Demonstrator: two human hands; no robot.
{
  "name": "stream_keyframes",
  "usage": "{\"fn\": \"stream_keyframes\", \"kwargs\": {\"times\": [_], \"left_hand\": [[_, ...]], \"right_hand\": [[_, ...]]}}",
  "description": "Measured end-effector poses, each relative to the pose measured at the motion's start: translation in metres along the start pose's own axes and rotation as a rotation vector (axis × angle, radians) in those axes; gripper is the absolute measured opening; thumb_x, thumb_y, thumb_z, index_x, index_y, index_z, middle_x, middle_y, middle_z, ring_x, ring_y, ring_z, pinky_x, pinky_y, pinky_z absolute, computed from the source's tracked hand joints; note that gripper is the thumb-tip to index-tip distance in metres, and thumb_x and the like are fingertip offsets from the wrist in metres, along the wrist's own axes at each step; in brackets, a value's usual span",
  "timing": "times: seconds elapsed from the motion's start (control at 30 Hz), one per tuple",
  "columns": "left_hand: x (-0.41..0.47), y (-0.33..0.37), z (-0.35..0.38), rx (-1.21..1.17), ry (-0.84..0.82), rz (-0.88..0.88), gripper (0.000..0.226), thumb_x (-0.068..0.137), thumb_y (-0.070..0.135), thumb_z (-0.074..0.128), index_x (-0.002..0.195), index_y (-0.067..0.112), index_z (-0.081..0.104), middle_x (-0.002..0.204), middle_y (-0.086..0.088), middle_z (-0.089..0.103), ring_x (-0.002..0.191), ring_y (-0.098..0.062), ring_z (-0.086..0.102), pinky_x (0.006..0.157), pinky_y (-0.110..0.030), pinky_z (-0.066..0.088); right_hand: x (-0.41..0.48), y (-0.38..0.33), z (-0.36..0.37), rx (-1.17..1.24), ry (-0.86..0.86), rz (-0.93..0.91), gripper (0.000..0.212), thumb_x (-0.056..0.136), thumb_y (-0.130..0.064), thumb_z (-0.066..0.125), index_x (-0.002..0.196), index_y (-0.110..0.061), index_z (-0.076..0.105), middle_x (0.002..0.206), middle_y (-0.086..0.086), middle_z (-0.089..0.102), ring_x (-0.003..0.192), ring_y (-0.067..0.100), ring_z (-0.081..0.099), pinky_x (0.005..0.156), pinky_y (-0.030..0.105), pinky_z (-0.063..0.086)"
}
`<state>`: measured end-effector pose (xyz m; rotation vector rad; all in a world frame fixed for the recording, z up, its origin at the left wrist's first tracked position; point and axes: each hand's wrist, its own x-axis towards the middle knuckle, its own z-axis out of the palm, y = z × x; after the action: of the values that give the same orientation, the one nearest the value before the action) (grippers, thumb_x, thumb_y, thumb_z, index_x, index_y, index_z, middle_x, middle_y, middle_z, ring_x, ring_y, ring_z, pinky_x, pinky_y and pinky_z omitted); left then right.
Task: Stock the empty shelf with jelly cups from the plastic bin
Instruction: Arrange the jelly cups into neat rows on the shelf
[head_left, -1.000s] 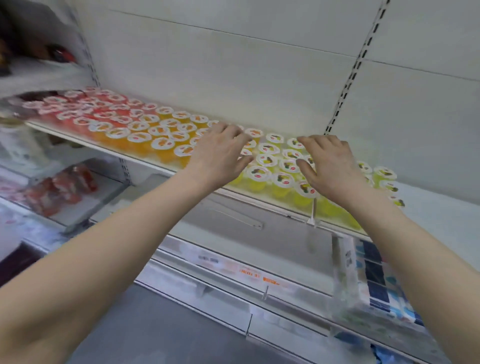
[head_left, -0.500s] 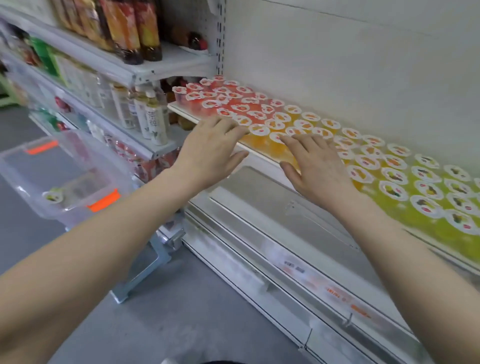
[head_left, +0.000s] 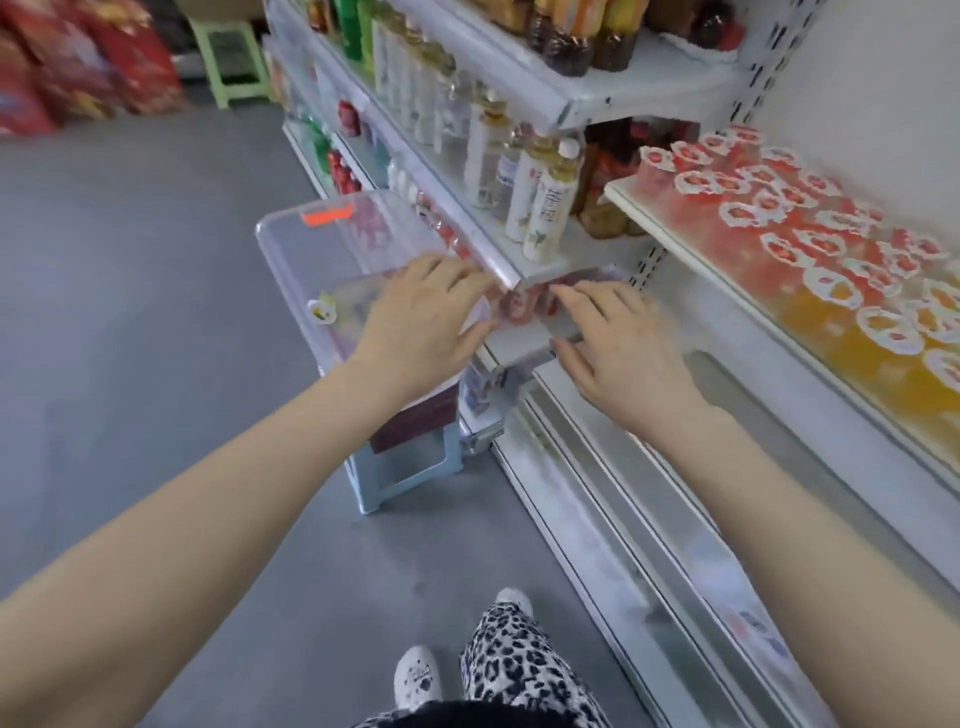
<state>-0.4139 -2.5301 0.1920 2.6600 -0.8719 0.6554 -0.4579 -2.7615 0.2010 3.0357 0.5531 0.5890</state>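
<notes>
**A:** Only the head view to go on. Where are the hands?

**B:** Both are stretched out ahead, palms down. The left hand (head_left: 415, 322) hangs over the near end of the plastic bin (head_left: 291, 249). The right hand (head_left: 618, 348) is just beside it, in front of the end of a lower rack. The fingers of both are straight and a little spread, and neither holds anything. The frame is too blurred to tell whether the left fingertips touch the bin.

**A:** And the bin itself?

**B:** It's clear plastic with an orange tab at its far rim. It sits on a pale blue stool (head_left: 405, 467) on the grey floor (head_left: 156, 364), close against the rack of bottles (head_left: 545, 208). I can make out one jelly cup (head_left: 322, 310) in it, a yellow one by the left wall. The rest of the bottom looks bare, though the left hand covers part of it.

**A:** What about the shelf?

**B:** The shelf (head_left: 628, 197) is at the right, beyond the bottles and well apart from the bin. The part that shows is packed with jelly cups (head_left: 779, 208), red at the end next to the bottles and orange further along. The far end runs out of frame, so I cannot say whether every row is full.

**A:** How far along is it, then?

**B:** Nearly finished, I'd judge. Most of the stocking is done. What remains is the last cup, or the last few, in the bin, and a place for it on the shelf. Empty hands over the bin fit a pickup not yet begun.
</notes>
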Motion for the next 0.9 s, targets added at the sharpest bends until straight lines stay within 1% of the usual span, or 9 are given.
{"fn": "stream_keyframes", "kwargs": {"times": [0.13,0.2,0.27,0.33,0.53,0.63,0.77,0.87,0.9], "left_hand": [[-0.030,-0.054,0.018,0.037,-0.102,-0.184,0.046,0.088,0.043,0.047,0.118,0.013,0.066,0.109,-0.008,0.066,0.102,-0.035,0.059,0.087,-0.046,0.049],[-0.043,-0.079,0.027,0.081,-0.154,-0.268,0.045,0.088,0.041,0.048,0.117,0.012,0.067,0.108,-0.008,0.066,0.102,-0.035,0.058,0.090,-0.046,0.049],[-0.054,-0.104,0.038,0.140,-0.182,-0.360,0.037,0.086,0.035,0.061,0.114,0.011,0.067,0.108,-0.008,0.066,0.102,-0.035,0.058,0.092,-0.045,0.048],[-0.062,-0.126,0.049,0.182,-0.216,-0.453,0.039,0.080,0.030,0.074,0.114,0.011,0.068,0.107,-0.008,0.066,0.100,-0.036,0.060,0.090,-0.045,0.048],[-0.059,-0.182,0.091,0.221,-0.306,-0.705,0.050,0.078,0.030,0.077,0.121,0.010,0.063,0.117,-0.010,0.062,0.107,-0.035,0.057,0.095,-0.046,0.045],[-0.053,-0.202,0.112,0.214,-0.328,-0.804,0.056,0.080,0.032,0.073,0.128,0.010,0.057,0.131,-0.012,0.055,0.119,-0.036,0.051,0.100,-0.046,0.041],[-0.045,-0.217,0.130,0.160,-0.274,-0.935,0.060,0.084,0.033,0.065,0.137,0.009,0.049,0.145,-0.012,0.043,0.130,-0.035,0.042,0.106,-0.045,0.036],[-0.045,-0.218,0.137,0.124,-0.242,-0.981,0.059,0.087,0.035,0.053,0.139,0.008,0.048,0.149,-0.012,0.038,0.132,-0.035,0.040,0.107,-0.045,0.036],[-0.047,-0.218,0.137,0.116,-0.244,-0.991,0.059,0.087,0.037,0.047,0.139,0.008,0.048,0.150,-0.011,0.037,0.132,-0.035,0.041,0.107,-0.045,0.037]], "right_hand": [[0.051,-0.028,0.055,0.075,-0.020,-0.136,0.050,0.089,-0.036,0.049,0.130,-0.010,0.056,0.121,0.010,0.061,0.111,0.032,0.055,0.088,0.043,0.043],[0.078,-0.040,0.083,0.115,-0.052,-0.196,0.050,0.088,-0.036,0.048,0.129,-0.010,0.057,0.120,0.009,0.062,0.109,0.031,0.056,0.087,0.042,0.042],[0.104,-0.049,0.113,0.159,-0.099,-0.249,0.049,0.088,-0.036,0.049,0.128,-0.010,0.058,0.120,0.008,0.062,0.108,0.031,0.057,0.090,0.043,0.043],[0.132,-0.056,0.140,0.195,-0.146,-0.302,0.048,0.086,-0.034,0.050,0.127,-0.010,0.058,0.120,0.008,0.062,0.108,0.031,0.057,0.091,0.043,0.043],[0.215,-0.075,0.217,0.273,-0.292,-0.430,0.047,0.084,-0.031,0.052,0.125,-0.008,0.060,0.114,0.009,0.064,0.104,0.034,0.059,0.087,0.044,0.047],[0.255,-0.087,0.263,0.288,-0.407,-0.494,0.048,0.087,-0.027,0.061,0.132,-0.009,0.055,0.120,0.011,0.061,0.109,0.035,0.056,0.091,0.045,0.042],[0.298,-0.115,0.319,0.262,-0.612,-0.555,0.058,0.090,-0.021,0.057,0.145,-0.013,0.039,0.139,0.010,0.047,0.124,0.034,0.046,0.100,0.044,0.037],[0.325,-0.139,0.370,0.321,-0.699,-0.546,0.071,0.085,-0.010,0.057,0.148,-0.025,0.030,0.150,0.003,0.037,0.129,0.032,0.046,0.100,0.044,0.042],[0.332,-0.147,0.384,0.336,-0.720,-0.565,0.069,0.086,-0.008,0.053,0.148,-0.026,0.030,0.153,0.000,0.034,0.131,0.031,0.045,0.102,0.044,0.043]]}}
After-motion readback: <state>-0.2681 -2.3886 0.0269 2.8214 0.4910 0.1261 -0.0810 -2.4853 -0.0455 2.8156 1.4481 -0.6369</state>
